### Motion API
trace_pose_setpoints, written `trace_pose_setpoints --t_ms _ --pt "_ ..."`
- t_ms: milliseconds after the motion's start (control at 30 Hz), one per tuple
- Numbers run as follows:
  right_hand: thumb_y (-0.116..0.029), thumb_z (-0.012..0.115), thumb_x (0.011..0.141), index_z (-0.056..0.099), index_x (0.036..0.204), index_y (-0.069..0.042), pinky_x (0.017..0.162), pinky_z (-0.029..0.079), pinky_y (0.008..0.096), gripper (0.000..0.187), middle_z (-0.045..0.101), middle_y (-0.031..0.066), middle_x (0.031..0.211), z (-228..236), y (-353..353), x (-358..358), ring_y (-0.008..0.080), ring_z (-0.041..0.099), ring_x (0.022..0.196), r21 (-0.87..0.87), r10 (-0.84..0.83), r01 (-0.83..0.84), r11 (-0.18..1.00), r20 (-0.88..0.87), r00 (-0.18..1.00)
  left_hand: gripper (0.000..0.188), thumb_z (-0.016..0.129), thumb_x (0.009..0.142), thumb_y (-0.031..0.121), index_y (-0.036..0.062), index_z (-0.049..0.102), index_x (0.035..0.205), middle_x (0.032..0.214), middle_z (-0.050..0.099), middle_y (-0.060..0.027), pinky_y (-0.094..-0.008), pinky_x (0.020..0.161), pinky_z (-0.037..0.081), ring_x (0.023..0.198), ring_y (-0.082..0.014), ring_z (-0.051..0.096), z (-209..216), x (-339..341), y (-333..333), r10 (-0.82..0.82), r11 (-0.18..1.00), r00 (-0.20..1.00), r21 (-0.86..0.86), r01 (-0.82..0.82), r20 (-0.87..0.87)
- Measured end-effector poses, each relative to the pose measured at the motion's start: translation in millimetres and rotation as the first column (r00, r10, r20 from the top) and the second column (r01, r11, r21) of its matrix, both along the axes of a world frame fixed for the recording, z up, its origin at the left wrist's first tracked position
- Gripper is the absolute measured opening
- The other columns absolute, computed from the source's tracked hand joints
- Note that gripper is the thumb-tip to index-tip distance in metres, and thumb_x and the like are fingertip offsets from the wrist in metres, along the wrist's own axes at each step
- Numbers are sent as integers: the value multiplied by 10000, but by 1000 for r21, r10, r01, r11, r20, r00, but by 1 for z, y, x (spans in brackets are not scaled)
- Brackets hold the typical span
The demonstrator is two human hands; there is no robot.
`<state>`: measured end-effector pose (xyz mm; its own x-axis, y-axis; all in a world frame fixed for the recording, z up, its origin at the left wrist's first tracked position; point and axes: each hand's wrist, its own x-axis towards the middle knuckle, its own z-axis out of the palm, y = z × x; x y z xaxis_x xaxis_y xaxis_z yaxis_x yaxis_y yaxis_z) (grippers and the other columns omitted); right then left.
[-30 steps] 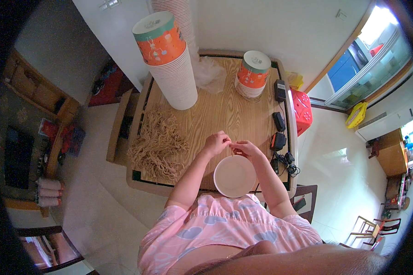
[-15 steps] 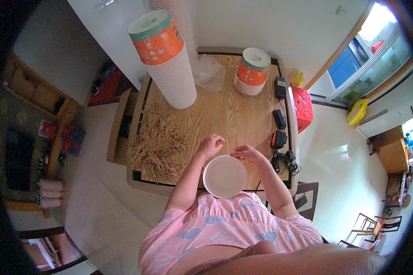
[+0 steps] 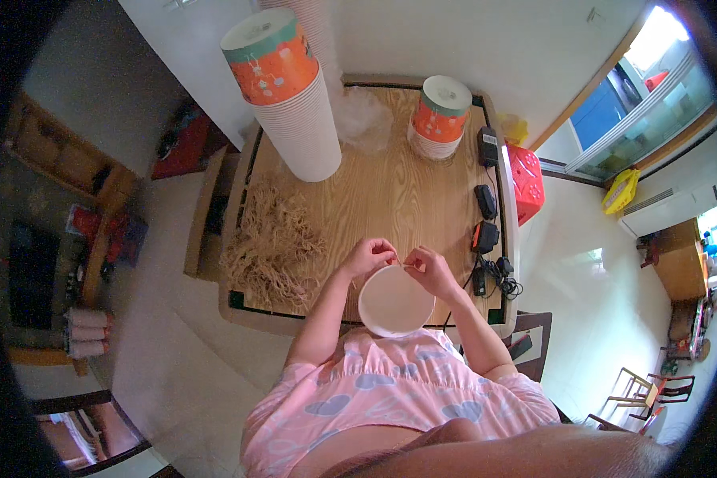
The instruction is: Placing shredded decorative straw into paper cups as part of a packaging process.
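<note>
A white paper bucket (image 3: 397, 301) is held against my front at the table's near edge, its open mouth facing up. My left hand (image 3: 372, 256) pinches at the far side of its rim. Close beside it, my right hand (image 3: 431, 272) pinches at the same rim. Between the two sets of fingertips a short bit of thin, pale cord shows; most of it is hidden by the fingers. To the left lies a loose heap of brown cords (image 3: 272, 253) on the wooden table (image 3: 374, 199).
A tall stack of paper buckets (image 3: 299, 119), orange and green on top, stands at the far left. A shorter stack (image 3: 440, 119) is at the far right, with crumpled clear plastic (image 3: 362, 119) between them. Black adapters (image 3: 486, 203) and cables (image 3: 498, 275) line the right edge near a red stool (image 3: 526, 183).
My hands have come closer together at the rim, the right one moving in over it. The bucket has shifted slightly right and up in the view.
</note>
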<state>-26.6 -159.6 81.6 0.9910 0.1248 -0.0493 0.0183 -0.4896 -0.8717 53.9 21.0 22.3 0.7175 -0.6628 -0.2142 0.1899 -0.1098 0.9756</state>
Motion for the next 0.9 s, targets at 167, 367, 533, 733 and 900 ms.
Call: trace_pose_setpoints --t_ms 167,367,533,733,900 --pt "-44 604 711 546 779 -36 612 449 345 90 530 112 770 18 6 -2 282 528 735 -63 134 -125 990 188 973 54 597 779 69 19 590 798 722 599 -7 -211 590 455 646 -61 546 5 -1 12 4 999 1000 -51 -4 -12" --pt "-39 605 697 568 834 -69 676 440 365 145 543 100 820 25 11 -18 290 509 796 -108 191 -168 980 270 944 77 639 745 65 33 596 801 726 597 0 -199 601 444 645 -53 536 36 -18 25 30 999 999 -43 -31 -27" --pt "-37 602 700 575 859 -78 698 433 376 166 552 97 870 36 11 -25 298 506 807 -101 214 -191 976 333 919 91 654 733 64 46 608 809 707 592 4 -192 608 428 651 -55 534 51 -24 36 -23 990 998 -140 13 -66" --pt "-41 603 697 577 865 -78 709 435 376 174 552 98 880 33 9 -25 299 510 821 -100 215 -192 976 330 919 81 667 717 102 38 634 754 709 566 -17 -245 643 429 694 -110 535 44 -25 36 -72 997 987 10 72 145" --pt "-46 606 693 571 844 -75 707 439 373 158 555 100 875 35 18 -24 296 514 816 -107 250 -226 968 380 891 79 639 707 80 18 622 753 710 525 -67 -270 582 443 634 -168 546 45 -44 10 70 988 886 92 -126 459"
